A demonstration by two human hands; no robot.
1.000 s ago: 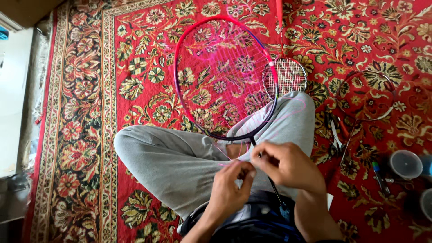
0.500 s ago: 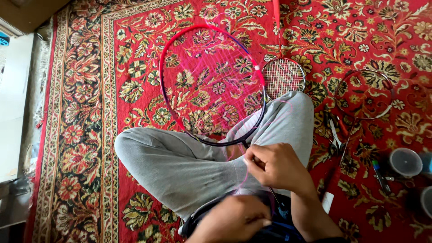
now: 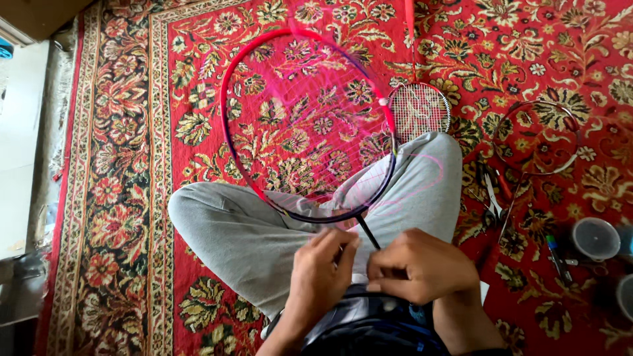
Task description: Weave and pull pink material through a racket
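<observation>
A badminton racket (image 3: 245, 79) with a red and dark frame and pink strings rests over my crossed legs in grey trousers (image 3: 237, 231), its head pointing away from me. Its thin dark shaft (image 3: 366, 231) runs down to my hands. My left hand (image 3: 323, 270) and my right hand (image 3: 419, 267) are close together over my lap, fingers pinched at the shaft's lower end. A loose pink string (image 3: 422, 171) curls across my right knee; whether my fingers hold its end is not clear.
A second racket head (image 3: 419, 111) lies on the red patterned carpet (image 3: 119, 132) beyond my knee. A bare racket frame (image 3: 535, 137), pliers (image 3: 491, 191), pens and small round containers (image 3: 595, 238) lie at the right. A pale floor strip (image 3: 20, 132) borders the left.
The racket has swung leftward and further away across my legs. My left hand rose from low in the lap to meet my right hand at the shaft.
</observation>
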